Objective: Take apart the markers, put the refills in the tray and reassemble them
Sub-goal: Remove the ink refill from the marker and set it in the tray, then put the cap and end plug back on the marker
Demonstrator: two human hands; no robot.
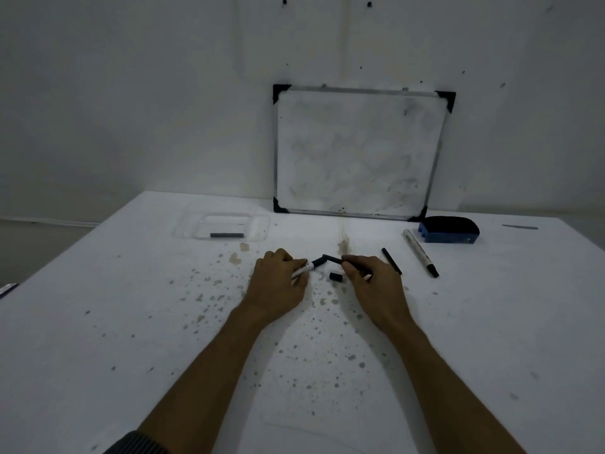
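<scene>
My left hand (281, 283) grips a white marker barrel (310, 265) whose dark open end points right. My right hand (373, 280) pinches a thin black refill (331, 258); its far end meets the barrel's open end. A small black cap piece (336, 276) lies on the table between the hands. A clear plastic tray (258, 224) sits at the back left with one dark refill (227, 235) inside. To the right lie another black refill (391, 261) and a whole white marker (420, 253) with a black cap.
A small whiteboard (357, 152) leans against the wall at the back. A blue and black eraser (448, 229) sits at its lower right corner. The white table (131, 322) is speckled with brown stains; its left edge drops off near the tray.
</scene>
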